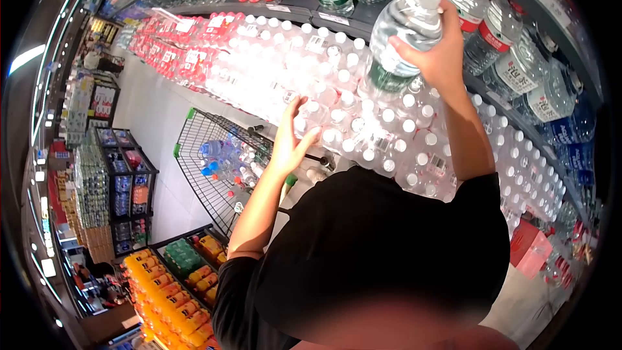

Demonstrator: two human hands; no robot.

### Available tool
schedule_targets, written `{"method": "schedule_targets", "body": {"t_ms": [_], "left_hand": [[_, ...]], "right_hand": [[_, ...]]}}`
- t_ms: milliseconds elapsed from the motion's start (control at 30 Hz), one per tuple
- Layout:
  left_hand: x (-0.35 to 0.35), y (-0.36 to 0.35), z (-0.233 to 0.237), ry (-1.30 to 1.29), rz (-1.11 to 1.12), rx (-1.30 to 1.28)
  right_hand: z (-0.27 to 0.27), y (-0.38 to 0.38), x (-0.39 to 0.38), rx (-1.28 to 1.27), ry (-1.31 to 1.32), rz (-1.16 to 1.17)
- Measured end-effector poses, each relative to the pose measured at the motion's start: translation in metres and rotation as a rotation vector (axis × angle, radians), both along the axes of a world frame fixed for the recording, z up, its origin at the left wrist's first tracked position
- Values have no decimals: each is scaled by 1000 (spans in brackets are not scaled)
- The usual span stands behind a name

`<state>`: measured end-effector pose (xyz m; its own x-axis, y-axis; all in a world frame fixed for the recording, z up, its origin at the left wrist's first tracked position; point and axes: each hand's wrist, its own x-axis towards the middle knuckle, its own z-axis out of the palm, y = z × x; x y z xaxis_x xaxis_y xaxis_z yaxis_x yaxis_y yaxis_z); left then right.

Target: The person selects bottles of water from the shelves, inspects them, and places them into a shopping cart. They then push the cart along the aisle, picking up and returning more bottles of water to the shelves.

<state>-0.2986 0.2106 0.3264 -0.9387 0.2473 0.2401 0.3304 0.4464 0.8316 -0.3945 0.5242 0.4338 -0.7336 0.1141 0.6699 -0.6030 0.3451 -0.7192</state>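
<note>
My right hand [435,52] is wrapped round the upper side of a large clear water jug [396,39] with a green label, a white-and-green cap and a carry loop. The jug is upright in view, over the near side of the shelf. Spread fingers show on my left hand [295,136], at the edge of the wide stack of shrink-wrapped water bottles [363,126] with white caps. Whether its fingertips touch the wrap is hard to tell. Glare washes out the middle of the stack.
A shopping cart [194,175] holding several bottles stands left of the stack. Dark shelves [334,18] with more water jugs [518,71] run along the back and right. Orange drink bottles [172,298] fill a display at lower left, and a black rack [133,175] stands beyond the aisle floor [168,204].
</note>
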Motion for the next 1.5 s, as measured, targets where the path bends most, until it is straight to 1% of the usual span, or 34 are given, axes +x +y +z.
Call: {"method": "schedule_targets", "body": {"t_ms": [100,133,167,200,233,300,333,400,433,467,500,567,600,700,733,833,900,967,1033,1067,1100,1133,1167,1233,1267,1300,1333,1400,1433,1467,1500], "left_hand": [[37,-55,-24,-79,227,-170],[52,-68,-31,-149,305,-110],[66,-86,-47,-155,376,-111],[80,-97,-51,-200,439,-125],[96,-113,-65,-183,489,-208],[129,-124,-79,-185,635,-248],[145,-131,-89,-224,667,-286],[171,-136,-105,-306,729,-355],[182,-135,-112,-356,759,-388],[190,-133,-122,-356,780,-376],[193,-132,-132,-353,780,-378],[207,-126,-154,-365,765,-386],[206,-118,-159,-258,804,-362],[203,-106,-167,-365,844,-541],[200,-104,-169,-337,861,-599],[197,-102,-171,-340,893,-656],[199,-105,-184,-281,943,-610],[199,-104,-177,-346,956,-606],[201,-105,-177,-365,990,-535],[202,-104,-175,-317,1046,-416],[203,-106,-173,-318,1078,-289],[205,-109,-178,-301,1134,-114],[207,-113,-185,-211,1183,11],[214,-123,-191,-171,1227,343],[220,-125,-187,-163,1242,408],[225,-127,-180,-155,1250,473],[232,-131,-177,-202,1227,486],[246,-138,-176,-159,1251,549],[252,-143,-177,-143,1270,571],[258,-148,-174,-138,1292,556],[263,-155,-169,-131,1314,539]], "right_hand": [[1,0,-40,83,140,-76],[-6,-1,-57,109,196,-96],[-12,-2,-75,134,255,-115],[-14,-4,-87,189,340,-155],[-22,-5,-101,238,358,-165],[-43,-7,-132,302,418,-184],[-51,-10,-143,327,380,-225],[-69,-13,-167,259,291,-235],[-66,-18,-173,230,221,-258],[-61,-21,-180,215,242,-290],[-56,-24,-189,130,189,-274],[-51,-23,-215,11,113,-352],[-47,-28,-218,-42,-38,-450],[-53,-45,-233,-4,19,-472],[-54,-52,-236,14,16,-468],[-60,-54,-256,71,113,-435],[-64,-46,-266,71,133,-437],[-67,-42,-269,51,88,-413],[-69,-35,-278,105,65,-404],[-71,-31,-282,132,54,-399],[-66,-33,-281,154,164,-352],[-66,-32,-282,151,116,-337],[-61,-37,-273,181,76,-396],[-62,-23,-290,188,202,-208],[-54,-27,-276,196,206,-187],[-53,-27,-265,186,134,-206],[-66,-23,-264,287,231,-401],[-71,-46,-206,134,229,-324],[-77,-62,-176,121,220,-306],[-92,-71,-160,71,223,-236],[-110,-83,-144,81,237,-180]]}}
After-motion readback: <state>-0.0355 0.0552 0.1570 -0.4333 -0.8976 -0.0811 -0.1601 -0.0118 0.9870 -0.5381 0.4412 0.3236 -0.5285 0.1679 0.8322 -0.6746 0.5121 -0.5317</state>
